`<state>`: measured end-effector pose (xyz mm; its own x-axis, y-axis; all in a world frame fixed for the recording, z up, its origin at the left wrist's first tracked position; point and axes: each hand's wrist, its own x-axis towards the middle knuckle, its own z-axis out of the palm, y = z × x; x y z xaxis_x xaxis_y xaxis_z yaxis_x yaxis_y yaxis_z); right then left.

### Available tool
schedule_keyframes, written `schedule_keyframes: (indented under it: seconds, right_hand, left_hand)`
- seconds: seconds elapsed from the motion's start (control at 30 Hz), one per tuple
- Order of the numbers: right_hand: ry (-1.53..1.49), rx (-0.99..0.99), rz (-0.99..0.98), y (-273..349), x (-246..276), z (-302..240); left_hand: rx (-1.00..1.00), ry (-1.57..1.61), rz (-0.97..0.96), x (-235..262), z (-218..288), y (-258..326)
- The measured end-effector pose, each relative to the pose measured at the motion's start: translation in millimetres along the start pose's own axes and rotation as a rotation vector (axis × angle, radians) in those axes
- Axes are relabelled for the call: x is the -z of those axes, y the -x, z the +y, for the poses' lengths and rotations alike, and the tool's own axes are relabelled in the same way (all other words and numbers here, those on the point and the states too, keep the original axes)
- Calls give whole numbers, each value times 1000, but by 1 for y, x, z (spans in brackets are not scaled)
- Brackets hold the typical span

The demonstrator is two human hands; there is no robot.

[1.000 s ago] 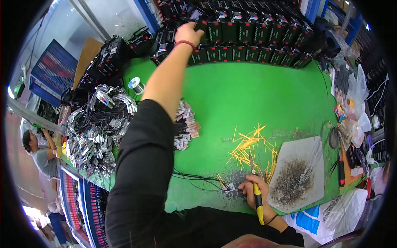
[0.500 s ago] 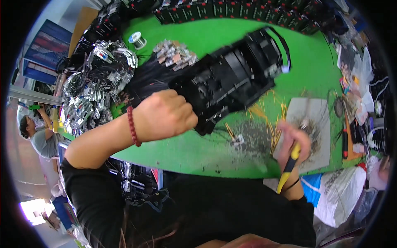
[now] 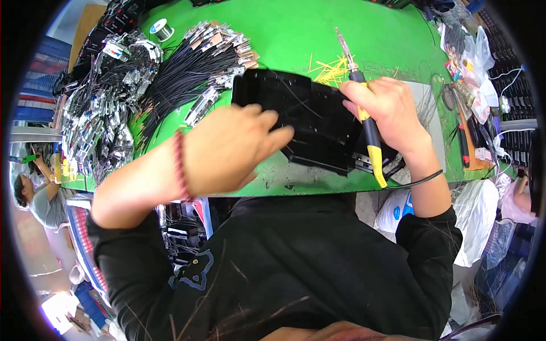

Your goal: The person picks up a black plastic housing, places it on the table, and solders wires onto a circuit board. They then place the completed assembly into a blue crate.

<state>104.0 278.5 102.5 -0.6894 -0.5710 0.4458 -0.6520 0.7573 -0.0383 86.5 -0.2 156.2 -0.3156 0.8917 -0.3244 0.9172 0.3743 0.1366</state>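
1. Box [image 3: 307, 122]: black, flat on green table [image 3: 296, 34] at near edge, between both hands; long axis runs left to right.
2. Left hand [image 3: 230, 150]: fingers curled onto box's left near edge, gripping it; the nearer hand.
3. Right hand [image 3: 387, 111]: closed round soldering iron [image 3: 364, 113], over box's right end; tip points away, clear of box.
4. Wire bundles [image 3: 187, 79]: far left, apart from box.

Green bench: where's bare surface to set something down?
Bare green table lies beyond the black unit, between the black wire bundles and yellow wire offcuts. Left edge is crowded with metal parts, right edge with bags and tools.
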Motion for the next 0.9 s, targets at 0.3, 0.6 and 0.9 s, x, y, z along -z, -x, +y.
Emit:
schedule_keyframes:
  seconds: [0.3,0.6,0.9]
  right_hand:
    - [-154,-84,8,3,10,-13]
    - [-390,-119,-217,-11,-14,17]
    - [16,182,155,-51,-26,35]
  left_hand:
    - [-13,120,723,-66,6,-56]
    - [-13,825,440,-42,0,-24]
    - [330,626,1021,-71,-10,-59]
